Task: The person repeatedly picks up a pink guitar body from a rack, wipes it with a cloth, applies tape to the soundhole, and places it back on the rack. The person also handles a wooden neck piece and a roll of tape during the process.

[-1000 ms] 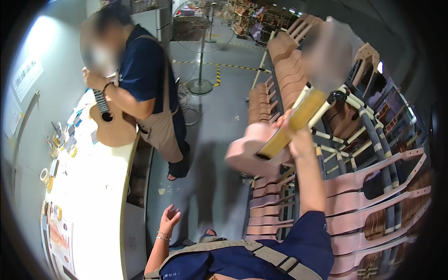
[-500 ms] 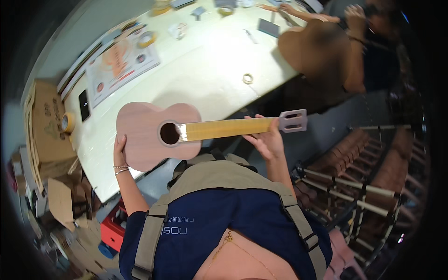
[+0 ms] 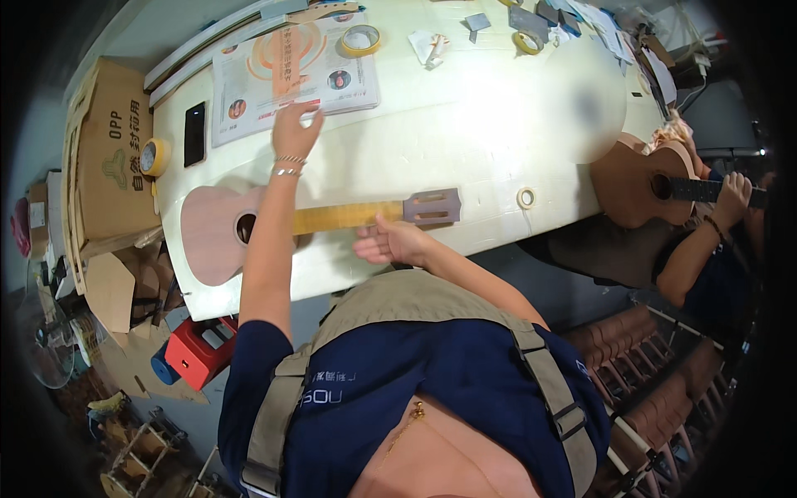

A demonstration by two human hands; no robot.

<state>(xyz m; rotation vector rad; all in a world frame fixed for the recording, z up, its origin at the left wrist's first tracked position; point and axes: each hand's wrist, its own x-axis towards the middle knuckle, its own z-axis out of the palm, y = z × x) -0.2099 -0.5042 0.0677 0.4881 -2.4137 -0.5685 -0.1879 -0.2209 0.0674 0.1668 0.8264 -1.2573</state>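
A small unfinished guitar (image 3: 217,228), ukulele-like, lies on the white table, its pale pinkish-brown body to the left. Yellow tape covers its neck (image 3: 344,217); the slotted headstock (image 3: 432,207) points right. My left forearm crosses above the body, hiding part of it and the sound hole's right side. Beyond it, my left hand (image 3: 296,131) hovers at the near edge of a newspaper stack (image 3: 357,95), fingers bent and parted, nothing visible in them. My right hand (image 3: 394,243) is beside the neck, palm partly turned up, fingers loosely extended, thumb at the neck's near edge.
A phone (image 3: 194,134) and tape rolls (image 3: 361,40) lie on the table (image 3: 398,141); a small ring of tape (image 3: 525,197) is right of the headstock. A cardboard box (image 3: 116,158) stands left. At right, a co-worker's hand (image 3: 734,197) holds another guitar (image 3: 628,178).
The guitar has moved left and down onto the table. My left hand has left its body and reached toward the newspapers; my right hand has loosened from the neck. The view has shifted.
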